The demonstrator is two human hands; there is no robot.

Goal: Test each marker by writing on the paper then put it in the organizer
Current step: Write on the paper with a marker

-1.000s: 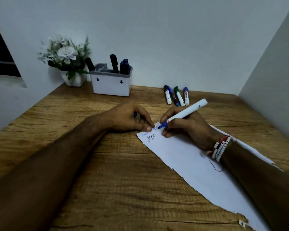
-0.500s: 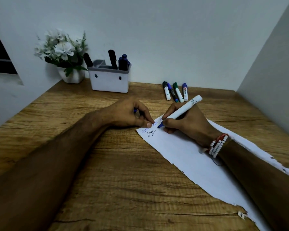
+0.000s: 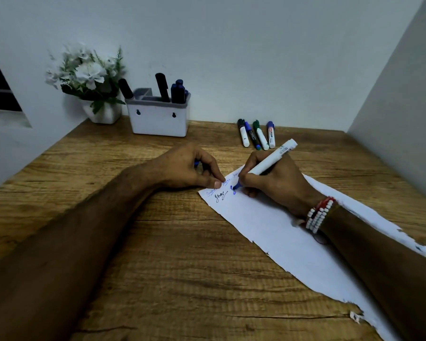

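Right hand [image 3: 276,183] pinches a white marker [image 3: 268,163], blue tip down on the paper [image 3: 280,232] beside a fresh blue stroke. Left hand [image 3: 190,168]: grip pressed together, fingertips pinning the paper's far corner; a bit of blue shows inside the curled fingers. Paper lies diagonally on the wooden desk [image 3: 158,254]. 4 capped markers [image 3: 256,135] lie side by side near the back wall. Organizer [image 3: 158,119] at back left holds dark markers, next to a flower pot [image 3: 101,114].
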